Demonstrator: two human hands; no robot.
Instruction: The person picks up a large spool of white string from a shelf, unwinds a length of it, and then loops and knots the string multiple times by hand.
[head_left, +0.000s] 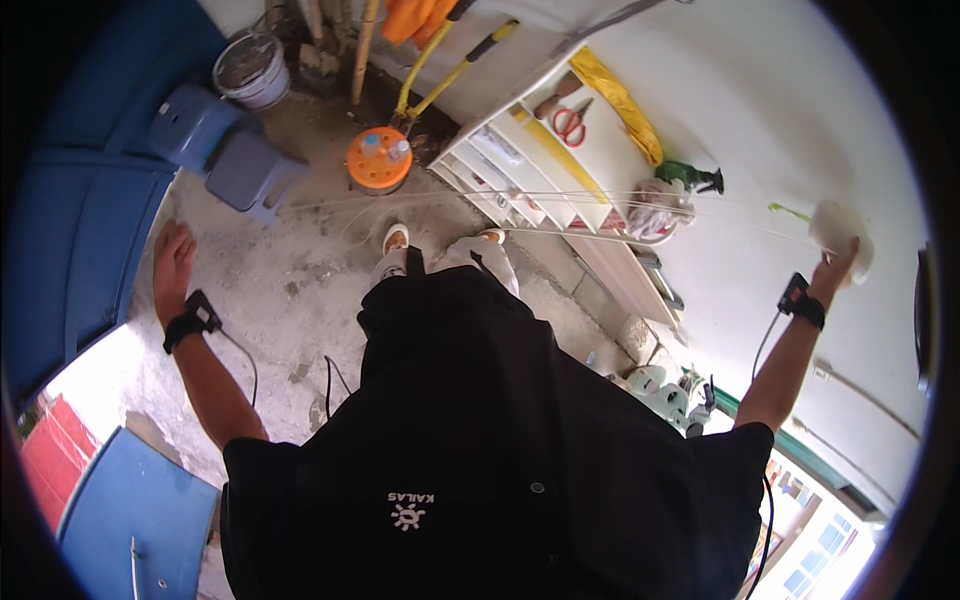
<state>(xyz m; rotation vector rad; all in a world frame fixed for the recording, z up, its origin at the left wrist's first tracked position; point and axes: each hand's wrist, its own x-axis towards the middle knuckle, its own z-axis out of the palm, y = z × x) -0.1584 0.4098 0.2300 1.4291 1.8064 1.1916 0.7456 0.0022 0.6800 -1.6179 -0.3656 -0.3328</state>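
My left hand is at the left over the concrete floor, its fingers close together and partly curled; whether it pinches a strand cannot be seen. My right hand is raised at the far right beside the white wall, gripping a blurred white roll or bundle. Several thin pale strands of string stretch across the view between the two hands, and some loop loosely above my shoes. A thin green piece sticks out near the white roll. Both wrists wear black straps with small cabled devices.
A white shelf rack holds red-handled scissors. Ahead stand an orange round stool, yellow-handled bolt cutters, a bucket and grey-blue plastic stools. Blue metal doors are at left; green-and-white items lie at lower right.
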